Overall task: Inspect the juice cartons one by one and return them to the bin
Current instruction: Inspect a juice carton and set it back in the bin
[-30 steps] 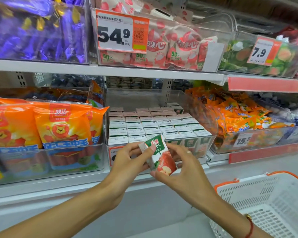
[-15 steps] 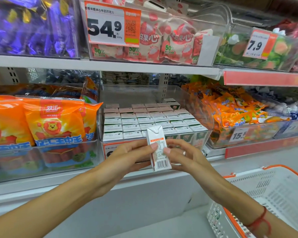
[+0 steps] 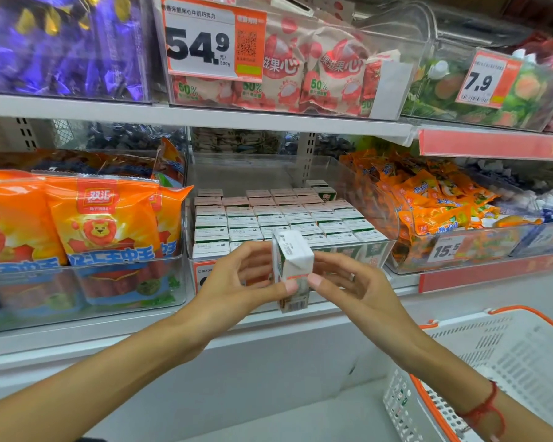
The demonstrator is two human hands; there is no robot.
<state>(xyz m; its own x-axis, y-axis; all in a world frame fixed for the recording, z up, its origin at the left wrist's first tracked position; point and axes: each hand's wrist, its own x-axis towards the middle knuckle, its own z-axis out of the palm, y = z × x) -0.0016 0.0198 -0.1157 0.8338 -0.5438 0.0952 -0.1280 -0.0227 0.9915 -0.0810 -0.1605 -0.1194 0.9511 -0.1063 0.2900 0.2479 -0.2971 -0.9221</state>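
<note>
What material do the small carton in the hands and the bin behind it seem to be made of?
Juice carton: apparently coated paperboard, smooth and slightly glossy, with sharp folded seams on its end. Bin: clear rigid plastic, probably acrylic; the rows of cartons show through its glossy walls.

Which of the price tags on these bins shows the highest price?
The 54.9 tag on the upper-shelf bin of pink-and-white candy bags. The other readable tags show 7.9 and 15.5.

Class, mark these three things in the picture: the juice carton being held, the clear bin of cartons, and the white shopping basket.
juice carton (image 3: 292,260), head view, its white upper side face.
clear bin (image 3: 379,199), head view, its transparent right wall.
shopping basket (image 3: 521,355), head view, its white perforated inner wall.
</note>
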